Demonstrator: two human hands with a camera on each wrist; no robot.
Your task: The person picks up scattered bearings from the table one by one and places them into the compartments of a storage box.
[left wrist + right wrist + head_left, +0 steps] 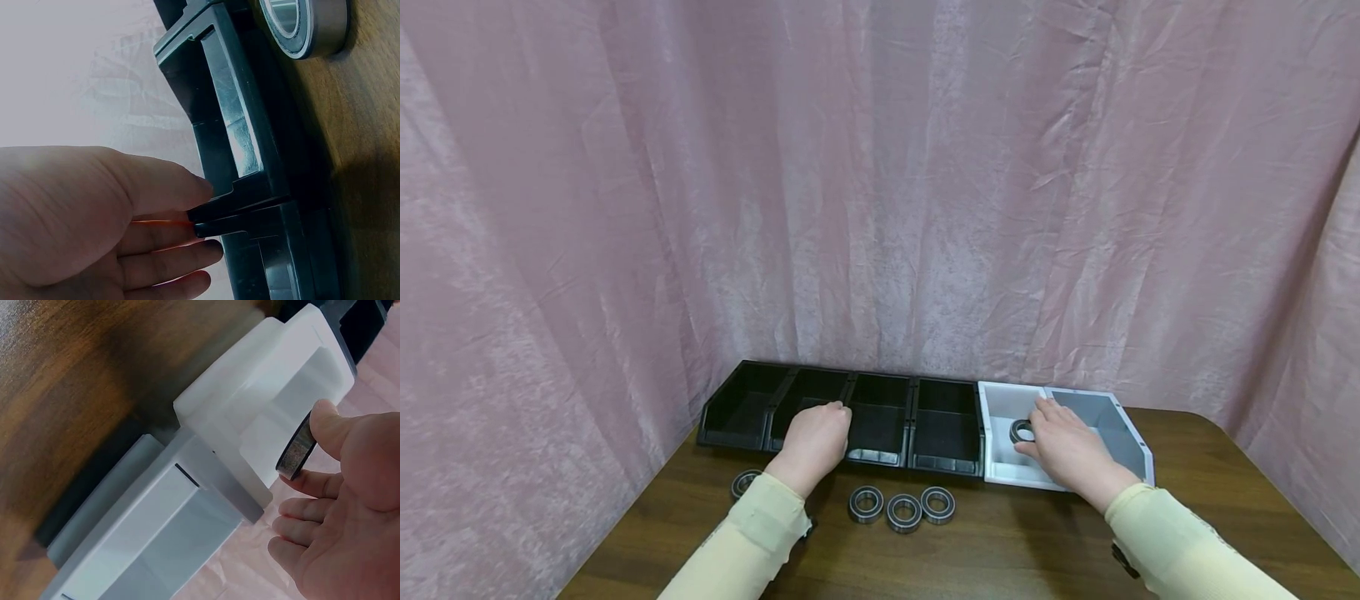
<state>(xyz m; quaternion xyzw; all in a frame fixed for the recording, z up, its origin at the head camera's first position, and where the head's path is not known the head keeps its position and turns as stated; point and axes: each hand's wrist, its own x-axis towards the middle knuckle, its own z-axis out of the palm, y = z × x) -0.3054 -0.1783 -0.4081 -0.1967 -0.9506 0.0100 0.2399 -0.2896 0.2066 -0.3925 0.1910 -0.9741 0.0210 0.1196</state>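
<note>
My right hand [1071, 446] pinches a ball bearing [297, 450] between thumb and forefinger, its other fingers loosely bent. This bearing is tilted over the white bin [250, 394]. My left hand [816, 442] is at the row of black bins, by the seam between the second and third from the left. In the left wrist view its thumb and forefinger pinch the edge of a black bin [250, 125] where two bins meet. Three bearings [892, 513] lie flat on the table before the black bins, and another bearing [737, 483] lies left of the left wrist.
A grey bin [1112, 417] stands at the right end of the row, next to the white one. The wooden table [970, 567] stretches in front of the bins. Pink curtains [880, 183] hang close behind the row and at both sides.
</note>
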